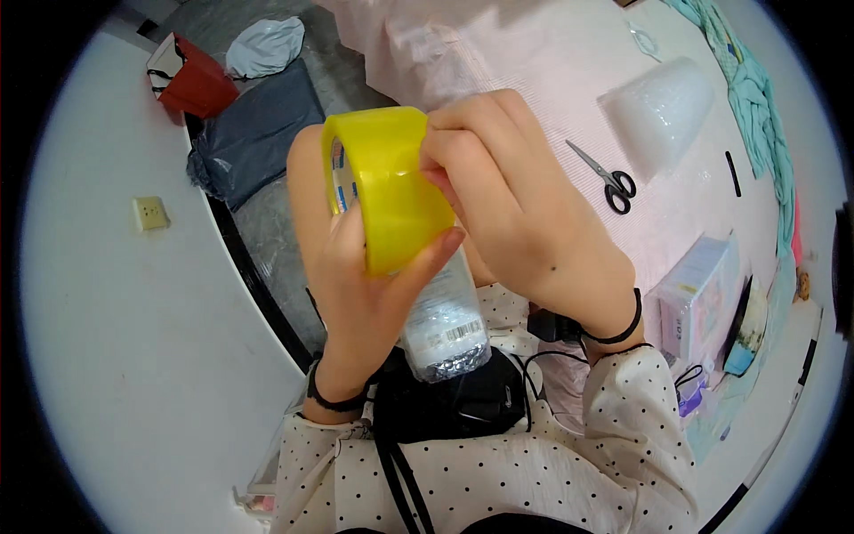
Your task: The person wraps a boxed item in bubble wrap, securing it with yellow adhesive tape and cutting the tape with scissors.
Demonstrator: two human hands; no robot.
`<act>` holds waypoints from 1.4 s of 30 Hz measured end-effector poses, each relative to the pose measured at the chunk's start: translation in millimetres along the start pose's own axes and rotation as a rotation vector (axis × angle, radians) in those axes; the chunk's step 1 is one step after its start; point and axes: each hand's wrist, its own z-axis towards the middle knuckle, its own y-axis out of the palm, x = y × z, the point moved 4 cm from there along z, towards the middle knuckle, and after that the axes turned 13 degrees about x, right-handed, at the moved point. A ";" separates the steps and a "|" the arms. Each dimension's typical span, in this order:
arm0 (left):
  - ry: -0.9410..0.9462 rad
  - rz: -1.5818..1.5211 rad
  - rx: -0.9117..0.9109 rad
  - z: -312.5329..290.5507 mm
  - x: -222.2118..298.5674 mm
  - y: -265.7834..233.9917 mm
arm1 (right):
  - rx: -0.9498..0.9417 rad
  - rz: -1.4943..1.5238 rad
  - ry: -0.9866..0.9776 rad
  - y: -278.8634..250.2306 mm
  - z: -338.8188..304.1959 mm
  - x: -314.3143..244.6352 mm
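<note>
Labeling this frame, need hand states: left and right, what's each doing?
Left hand: closed on the yellow tape roll.
Right hand: fingers pinching at the roll's edge; a bubble-wrapped item sits under the roll.

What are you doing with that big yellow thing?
A person holds a roll of yellow tape in the left hand, while the right hand picks at the roll's edge with its fingertips. Under the roll, a bubble-wrapped item with a barcode label sits in the lap. Scissors and a roll of bubble wrap lie on the pink surface nearby.
</note>
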 end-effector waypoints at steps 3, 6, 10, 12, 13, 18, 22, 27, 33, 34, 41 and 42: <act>-0.155 -0.182 0.106 12.2 -0.4 -0.5 | 0.115 0.030 -0.074 -9.1 8.9 -11.3; -0.176 -0.149 0.122 13.1 -2.3 -2.3 | 0.231 0.058 -0.147 -21.8 14.8 -19.6; -0.109 -0.025 0.086 5.4 -3.4 -0.8 | 0.016 0.036 -0.001 -7.2 12.1 16.9; -0.171 -0.049 0.078 3.1 -6.1 -1.2 | -0.065 0.131 0.086 -4.2 10.1 25.0; -0.205 -0.058 0.076 2.1 -7.8 -2.0 | -0.107 0.182 0.131 -2.2 9.0 26.8; -0.106 0.007 0.105 0.9 -1.8 -0.5 | -0.041 0.004 -0.084 3.7 7.6 12.9; -0.052 0.000 0.130 2.5 -0.9 0.8 | -0.063 -0.026 -0.058 0.7 1.7 -7.2; -0.055 0.052 0.097 -0.5 0.2 -1.4 | -0.074 0.030 -0.012 -5.3 -8.0 -20.4; 0.005 0.064 0.089 0.6 1.0 0.6 | -0.047 0.041 0.044 -8.3 -8.9 -18.7; 0.008 0.081 0.100 0.7 0.4 0.8 | -0.040 0.040 0.066 -9.4 -6.6 -17.2; 0.089 0.114 0.083 -3.5 -1.1 9.7 | -0.008 0.190 0.458 -20.4 12.9 5.8; 0.130 0.129 0.072 -3.3 1.9 11.0 | -0.033 0.135 0.335 -19.0 15.5 6.9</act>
